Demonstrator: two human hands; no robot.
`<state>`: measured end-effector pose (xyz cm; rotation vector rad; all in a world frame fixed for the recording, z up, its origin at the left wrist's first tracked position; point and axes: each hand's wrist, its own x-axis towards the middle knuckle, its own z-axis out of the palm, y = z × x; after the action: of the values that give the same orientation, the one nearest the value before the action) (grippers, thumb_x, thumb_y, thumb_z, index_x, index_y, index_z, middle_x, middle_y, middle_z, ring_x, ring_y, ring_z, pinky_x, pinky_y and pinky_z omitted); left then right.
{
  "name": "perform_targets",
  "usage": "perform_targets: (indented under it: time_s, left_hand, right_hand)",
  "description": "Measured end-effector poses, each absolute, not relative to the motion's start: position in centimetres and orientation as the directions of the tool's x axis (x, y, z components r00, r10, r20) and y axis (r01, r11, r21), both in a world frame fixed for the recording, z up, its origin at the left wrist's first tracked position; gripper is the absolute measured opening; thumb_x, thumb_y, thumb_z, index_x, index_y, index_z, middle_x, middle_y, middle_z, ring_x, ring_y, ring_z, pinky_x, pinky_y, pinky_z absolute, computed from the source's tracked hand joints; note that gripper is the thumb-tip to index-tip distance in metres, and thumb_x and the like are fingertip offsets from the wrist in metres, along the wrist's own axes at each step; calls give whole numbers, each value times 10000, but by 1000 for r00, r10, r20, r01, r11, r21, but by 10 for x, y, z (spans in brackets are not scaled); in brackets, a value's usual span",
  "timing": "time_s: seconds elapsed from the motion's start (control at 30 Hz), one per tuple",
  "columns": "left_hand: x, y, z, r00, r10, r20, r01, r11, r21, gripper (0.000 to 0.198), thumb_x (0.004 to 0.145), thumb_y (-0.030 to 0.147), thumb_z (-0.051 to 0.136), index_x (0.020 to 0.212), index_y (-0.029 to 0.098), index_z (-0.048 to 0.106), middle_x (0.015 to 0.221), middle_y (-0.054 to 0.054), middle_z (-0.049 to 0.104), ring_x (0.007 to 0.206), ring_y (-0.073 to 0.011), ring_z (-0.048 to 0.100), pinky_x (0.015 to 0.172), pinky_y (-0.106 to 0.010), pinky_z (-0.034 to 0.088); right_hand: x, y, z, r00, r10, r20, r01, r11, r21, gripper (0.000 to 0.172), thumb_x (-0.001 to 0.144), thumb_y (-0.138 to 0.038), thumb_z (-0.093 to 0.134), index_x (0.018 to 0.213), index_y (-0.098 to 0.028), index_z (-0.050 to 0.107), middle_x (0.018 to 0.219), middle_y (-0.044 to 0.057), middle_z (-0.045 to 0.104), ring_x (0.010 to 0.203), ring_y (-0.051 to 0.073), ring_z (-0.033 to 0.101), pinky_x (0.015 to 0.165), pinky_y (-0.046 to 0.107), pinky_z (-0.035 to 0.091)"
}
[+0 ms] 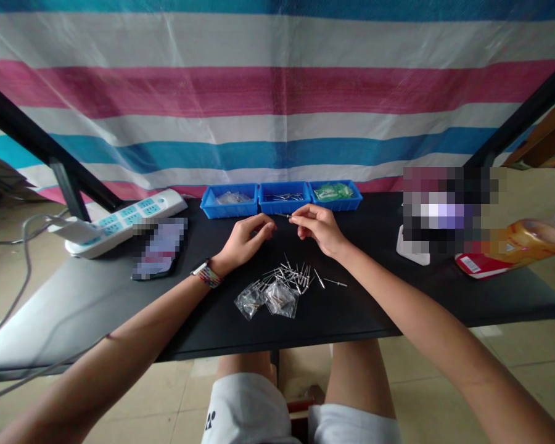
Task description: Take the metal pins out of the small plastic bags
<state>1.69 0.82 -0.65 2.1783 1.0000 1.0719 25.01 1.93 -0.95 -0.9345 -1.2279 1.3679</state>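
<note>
My right hand (318,227) pinches a blind rivet (283,215) between thumb and fingertips, its thin pin pointing left, just in front of the blue middle bin (284,210). Close by on the left, my left hand (247,239) is closed, fingers curled and thumb near the index finger; whatever may be inside is hidden. Below both hands lies a loose pile of silver blind rivets (300,275), with a few strays at its right. Two small clear plastic bags (281,300) with rivets in them lie at the pile's front.
The left bin (229,210) holds clear bags, the middle one loose rivets, the right bin (337,204) green-tinted bags. A power strip (128,221) and phone (161,250) lie left. At right are a white object (414,251), a blurred-out item and a bottle (527,243).
</note>
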Motion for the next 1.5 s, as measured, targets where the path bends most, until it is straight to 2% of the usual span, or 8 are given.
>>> perform_targets:
  time_s: [0.2, 0.33, 0.43, 0.6, 0.7, 1.0, 1.17, 1.5]
  left_hand:
    - [17, 10, -6, 464, 766, 445, 372, -624, 687, 461, 1082, 553, 534, 856, 185, 696, 828, -65, 736, 731, -190, 681, 689, -294, 524]
    - [17, 11, -6, 477, 761, 440, 384, -630, 675, 433, 1077, 515, 541, 850, 186, 706, 832, -67, 739, 750, -194, 686, 700, -296, 526]
    - [17, 12, -7, 459, 775, 434, 402, -617, 677, 394, 1061, 490, 564, 858, 184, 708, 844, -68, 738, 770, -200, 690, 699, -295, 525]
    - [19, 14, -10, 454, 793, 407, 412, -592, 693, 345, 1037, 461, 580, 878, 184, 709, 867, -68, 747, 794, -205, 696, 708, -292, 529]
    - [19, 14, -11, 457, 799, 392, 417, -581, 699, 347, 1036, 462, 583, 874, 184, 713, 875, -69, 749, 803, -206, 699, 722, -295, 533]
    - [18, 15, -9, 455, 802, 386, 438, -579, 687, 345, 1042, 451, 588, 867, 182, 714, 884, -66, 754, 807, -206, 694, 730, -296, 525]
    - [18, 14, -9, 461, 797, 389, 440, -587, 680, 340, 1044, 438, 588, 866, 180, 718, 879, -61, 753, 793, -198, 683, 726, -290, 518]
    - [19, 14, -9, 462, 809, 365, 440, -566, 698, 350, 1036, 465, 585, 863, 187, 710, 877, -71, 750, 805, -214, 696, 720, -305, 529]
  right_hand:
    - [257, 27, -8, -59, 989, 139, -227, 122, -966, 513, 762, -372, 818, 1255, -245, 751, 1458, 110, 728, 613, 105, 702, 564, 282, 628]
    - [268, 29, -12, -47, 982, 181, -118, 174, -978, 343, 807, -340, 774, 1119, -198, 768, 1252, 96, 801, 570, 104, 677, 529, 261, 582]
    - [273, 30, -16, -82, 954, 288, 225, 299, -927, 188, 875, -275, 729, 1021, -172, 788, 1054, 82, 805, 588, 130, 674, 548, 273, 559]
    - [265, 27, -18, -353, 848, 396, 702, 519, -488, 317, 997, -170, 669, 1279, -239, 795, 1353, 69, 766, 1002, 222, 763, 926, 360, 599]
    - [257, 27, -18, -414, 845, 338, 771, 523, -364, 348, 1050, -180, 615, 1358, -249, 761, 1377, 52, 753, 1184, 253, 732, 965, 351, 575]
    - [256, 18, -6, -465, 862, 204, 835, 503, -223, 427, 1005, -111, 563, 1356, -252, 760, 1219, 94, 707, 972, 228, 734, 756, 318, 492]
    - [259, 12, -4, -447, 868, 214, 810, 495, -314, 261, 921, -113, 632, 1120, -219, 763, 1100, 70, 700, 811, 187, 671, 656, 303, 396]
    - [264, 29, -20, -301, 924, 237, 459, 358, -813, 129, 742, -119, 732, 791, -193, 639, 698, -34, 646, 641, 136, 606, 634, 260, 434]
